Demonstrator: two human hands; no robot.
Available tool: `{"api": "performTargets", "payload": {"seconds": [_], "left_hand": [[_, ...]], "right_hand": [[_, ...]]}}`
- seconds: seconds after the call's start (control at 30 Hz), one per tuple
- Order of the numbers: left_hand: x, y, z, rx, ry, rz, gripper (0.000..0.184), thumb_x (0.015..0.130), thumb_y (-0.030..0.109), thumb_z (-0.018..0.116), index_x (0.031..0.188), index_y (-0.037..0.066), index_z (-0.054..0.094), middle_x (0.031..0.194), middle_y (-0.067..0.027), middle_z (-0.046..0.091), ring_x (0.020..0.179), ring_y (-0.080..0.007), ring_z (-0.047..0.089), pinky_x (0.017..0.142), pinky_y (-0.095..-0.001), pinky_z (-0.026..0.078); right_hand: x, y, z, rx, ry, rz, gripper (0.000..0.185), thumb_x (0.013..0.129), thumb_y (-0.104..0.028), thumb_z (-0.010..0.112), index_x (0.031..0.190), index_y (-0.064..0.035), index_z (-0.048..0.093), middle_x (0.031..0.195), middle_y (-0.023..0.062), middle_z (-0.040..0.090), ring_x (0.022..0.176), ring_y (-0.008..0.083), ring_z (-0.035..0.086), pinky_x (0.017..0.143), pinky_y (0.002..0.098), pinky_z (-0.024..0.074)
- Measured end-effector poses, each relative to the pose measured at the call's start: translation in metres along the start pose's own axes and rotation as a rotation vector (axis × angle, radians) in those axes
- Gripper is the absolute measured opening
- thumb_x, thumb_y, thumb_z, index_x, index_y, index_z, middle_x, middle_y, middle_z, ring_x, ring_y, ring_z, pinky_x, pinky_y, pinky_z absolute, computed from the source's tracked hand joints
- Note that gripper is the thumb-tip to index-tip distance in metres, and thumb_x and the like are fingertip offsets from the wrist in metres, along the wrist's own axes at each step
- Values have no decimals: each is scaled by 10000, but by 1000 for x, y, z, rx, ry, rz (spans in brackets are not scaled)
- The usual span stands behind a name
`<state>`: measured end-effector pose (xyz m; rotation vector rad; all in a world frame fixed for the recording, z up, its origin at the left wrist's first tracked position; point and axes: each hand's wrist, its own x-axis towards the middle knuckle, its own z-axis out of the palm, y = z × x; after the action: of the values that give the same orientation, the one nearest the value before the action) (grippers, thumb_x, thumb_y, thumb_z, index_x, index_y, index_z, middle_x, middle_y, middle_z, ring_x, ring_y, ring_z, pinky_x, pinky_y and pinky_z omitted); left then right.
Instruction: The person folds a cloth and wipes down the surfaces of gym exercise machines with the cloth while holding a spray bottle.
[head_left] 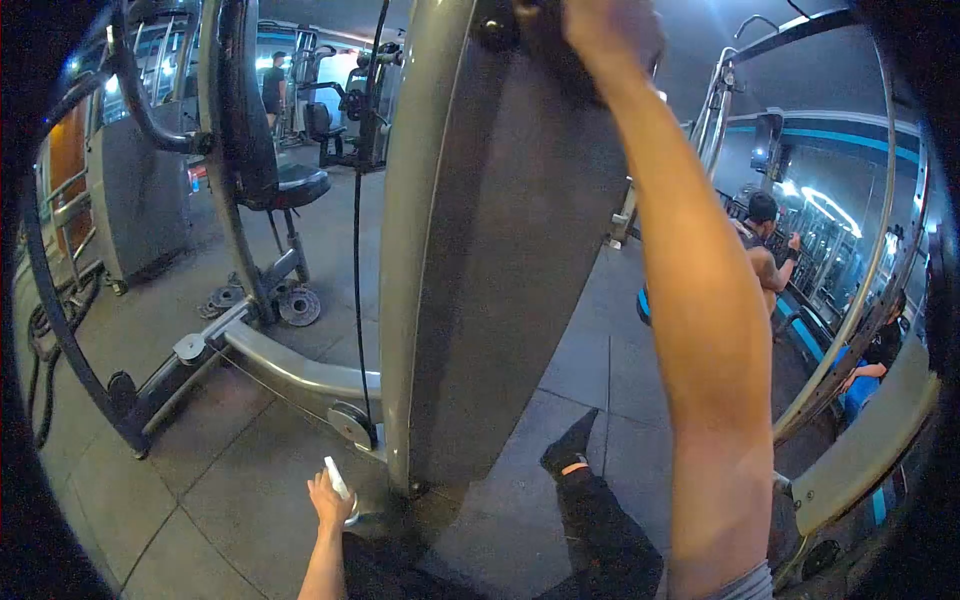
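Low at the left, my left hand (326, 500) is closed around a slim white bottle (339, 480); its lower part is mostly behind the fingers, so its exact kind is unclear. My right arm reaches up across the view, and my right hand (618, 35) is at the upper part of a tall dark panel (500, 250) on a gym machine. That hand is blurred and cut by the top edge, so its fingers are unclear. Dark material (565, 60) shows beside it; whether it is held cannot be made out. A grey upright post (415, 250) borders the panel.
A black cable (359, 250) runs down to a pulley (350, 424) near the floor. Weight plates (299, 306) lie behind a padded seat (298, 186). My outstretched leg (600, 520) rests on the tiled floor. Another person (765, 240) sits at the right; a curved pad (865, 440) stands nearer.
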<state>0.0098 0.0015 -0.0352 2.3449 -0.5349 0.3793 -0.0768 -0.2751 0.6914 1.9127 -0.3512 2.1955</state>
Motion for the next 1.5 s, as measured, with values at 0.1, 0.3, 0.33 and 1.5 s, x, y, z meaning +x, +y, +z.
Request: {"api": "performTargets", "payload": {"seconds": [0.1, 0.3, 0.33, 1.5], "left_hand": [[-1, -2, -3, 7, -12, 2, 616, 633, 167, 810, 1166, -33, 573, 999, -194, 610, 983, -389, 552, 898, -485, 406], [-6, -13, 1, -22, 14, 21, 541, 654, 154, 782, 1153, 50, 603, 1045, -146, 634, 981, -345, 574, 884, -439, 403], [-5, -12, 2, -19, 13, 13, 538, 655, 155, 780, 1156, 61, 605, 1048, -140, 635, 982, -340, 575, 883, -433, 403], [-11, -18, 10, -37, 107, 3, 489, 622, 198, 800, 1037, 32, 603, 966, -181, 599, 926, -395, 542, 820, -491, 447]], "right_hand": [[-20, -38, 2, 134, 189, -78, 612, 1009, -484, 378, 806, -18, 717, 808, 229, 703, 753, 407, 683, 760, 518, 502], [-71, -16, -12, 598, 234, -439, 384, 1020, -316, 461, 989, -34, 720, 987, 205, 717, 1013, 347, 672, 879, 503, 506], [-87, -13, -5, 549, 297, -489, 389, 1022, -319, 458, 1018, -24, 712, 1030, 209, 711, 1058, 357, 657, 914, 507, 498], [-183, -5, -49, 461, -35, -293, 484, 1017, -395, 477, 1289, -18, 609, 1292, 144, 623, 1138, 342, 602, 1002, 447, 458]]}}
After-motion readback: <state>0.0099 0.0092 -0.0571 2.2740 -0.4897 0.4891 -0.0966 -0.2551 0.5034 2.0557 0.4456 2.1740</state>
